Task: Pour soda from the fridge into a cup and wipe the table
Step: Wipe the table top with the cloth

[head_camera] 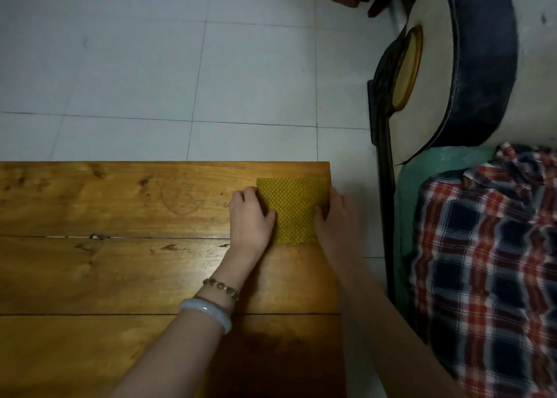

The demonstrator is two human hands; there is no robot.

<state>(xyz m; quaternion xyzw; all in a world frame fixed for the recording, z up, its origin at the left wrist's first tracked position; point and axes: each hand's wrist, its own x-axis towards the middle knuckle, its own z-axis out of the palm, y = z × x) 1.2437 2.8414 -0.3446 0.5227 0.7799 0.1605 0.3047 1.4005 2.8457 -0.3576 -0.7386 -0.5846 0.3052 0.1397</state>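
Note:
A yellow-green woven cloth (pixel 291 206) lies folded flat at the far right corner of the wooden table (pixel 120 247). My left hand (pixel 250 216) presses on its left edge, thumb lying on the fabric. My right hand (pixel 336 216) holds the cloth's right edge, right at the table's side. Two bracelets circle my left wrist. No cup, soda or fridge is in view.
Pale floor tiles (pixel 180 66) stretch beyond the table's far edge. A guitar in a dark case (pixel 452 66) leans at the right. A plaid shirt (pixel 488 262) lies on a green surface (pixel 446 159) beside the table.

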